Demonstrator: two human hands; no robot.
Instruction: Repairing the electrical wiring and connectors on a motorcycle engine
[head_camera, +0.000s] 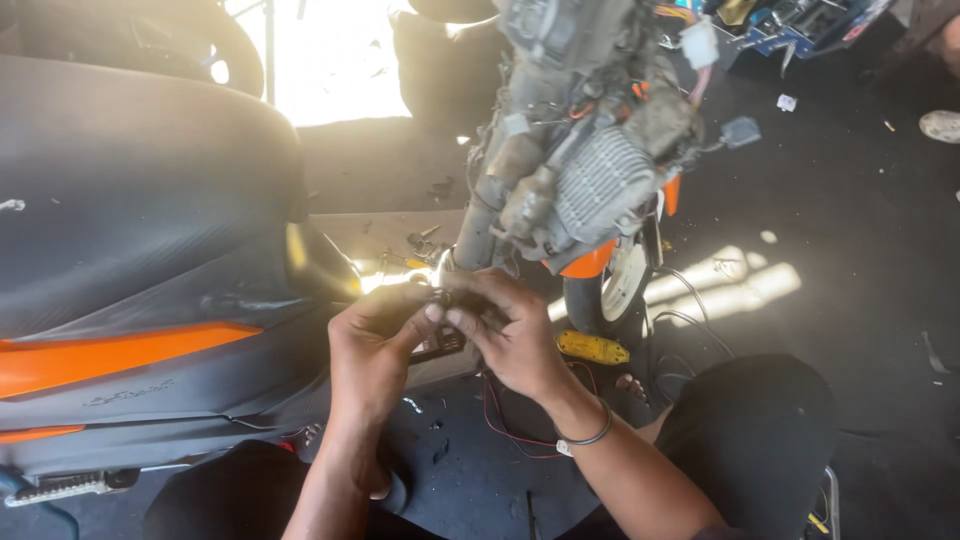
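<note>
both hands pinched 1 small dark part (447, 300) under the scooter's steering column (480, 215) | left hand (375, 335) and right hand (510, 335) closed on it | looked light, rigid, fiddly – fingertip grip at the edges

The small dark part (447, 318) pinched between the left hand (372, 340) and right hand (512, 335) is mostly hidden by fingers, and the scooter seat (130, 190) runs off the left edge.
</note>
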